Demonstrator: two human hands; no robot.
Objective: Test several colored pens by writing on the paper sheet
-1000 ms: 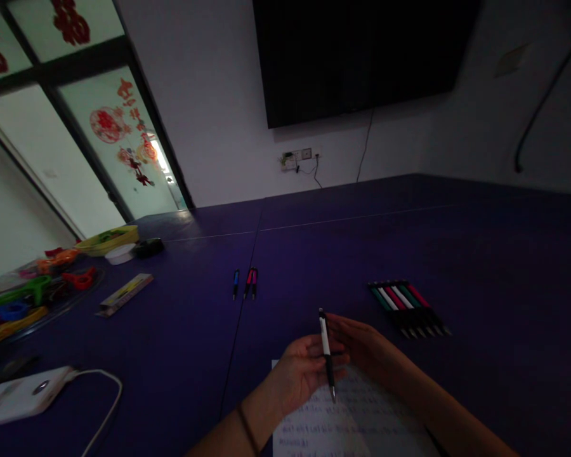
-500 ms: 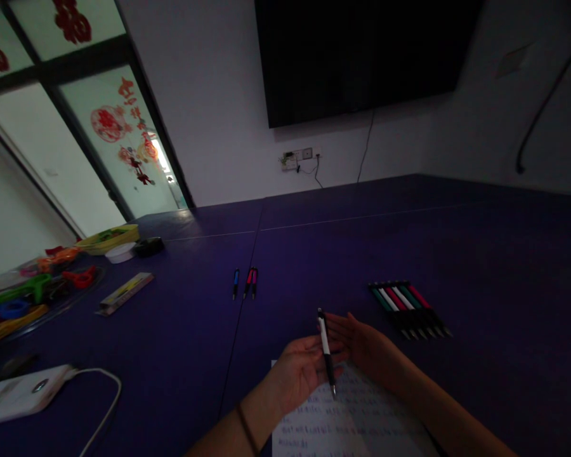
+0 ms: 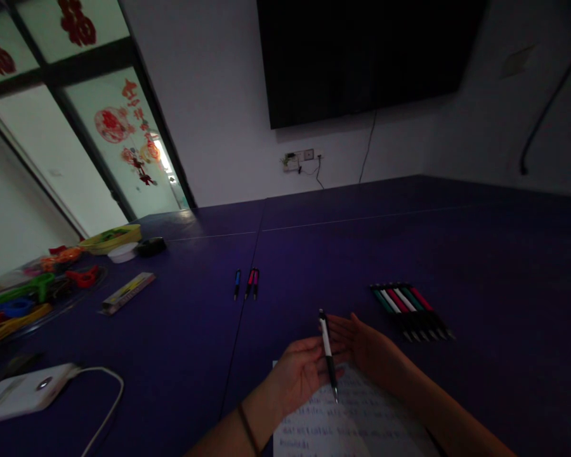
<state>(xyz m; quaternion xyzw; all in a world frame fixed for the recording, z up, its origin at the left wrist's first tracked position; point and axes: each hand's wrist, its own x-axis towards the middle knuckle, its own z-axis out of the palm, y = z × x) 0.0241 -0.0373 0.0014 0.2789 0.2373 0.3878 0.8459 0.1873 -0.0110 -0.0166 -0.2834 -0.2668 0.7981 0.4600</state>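
Note:
A white and black click pen (image 3: 328, 352) slants across the fingers of my left hand (image 3: 299, 374), its metal tip pointing down toward me. My left thumb rests against the barrel. Close behind the pen, my right hand (image 3: 368, 348) is open, with its fingers stretched out toward the left fingertips; whether it touches the pen cannot be seen. Under both hands lies a sheet of paper (image 3: 323, 431) with handwritten lines. To the right of my right hand, several pens (image 3: 412, 311) in green, white and pink lie side by side in a row.
Farther forward on the purple table (image 3: 314, 254) lie a blue pen (image 3: 236, 284) and two reddish pens (image 3: 251, 284). At left are a small long box (image 3: 129, 292), a white power bank (image 3: 26, 393) with a cable, colourful scissors (image 3: 38, 289), tape rolls (image 3: 124, 252) and a yellow basket (image 3: 111, 238).
The view has shifted very slightly. Both hands and the pen keep nearly the same pose over the paper.

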